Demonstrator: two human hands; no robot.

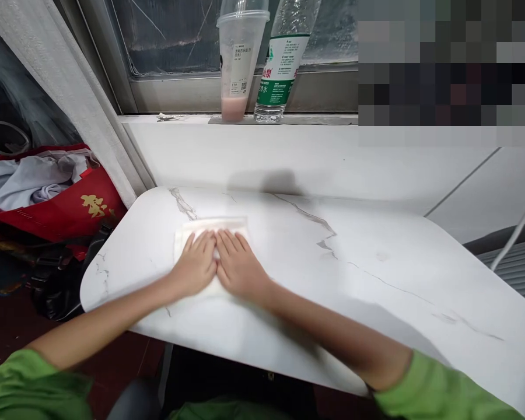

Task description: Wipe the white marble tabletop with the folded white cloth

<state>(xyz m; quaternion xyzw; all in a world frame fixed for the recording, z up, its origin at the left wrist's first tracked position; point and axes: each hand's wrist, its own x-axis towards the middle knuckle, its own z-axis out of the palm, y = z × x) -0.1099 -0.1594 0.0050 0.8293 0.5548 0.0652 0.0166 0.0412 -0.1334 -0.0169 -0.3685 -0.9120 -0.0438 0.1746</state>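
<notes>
A white cloth [236, 223] lies flat on the white marbled table [297, 326], left of its middle. Both of my hands press down on it side by side, thumbs close together and fingers pointing away from me. My left hand [195, 262] rests flat on the cloth's left part with its fingers stretched out. Flat on the right part lies my right hand [240, 263], its fingers also extended. The cloth's edges show beyond the fingertips and to the left. Neither hand is wrapped around anything.
On the window ledge behind the table stand a lidded plastic cup [240, 64] with some pink drink and a clear bottle [280, 70] with a green and white label. A red bag [70, 204] holding light fabric is at the left, above a black bag [59, 286].
</notes>
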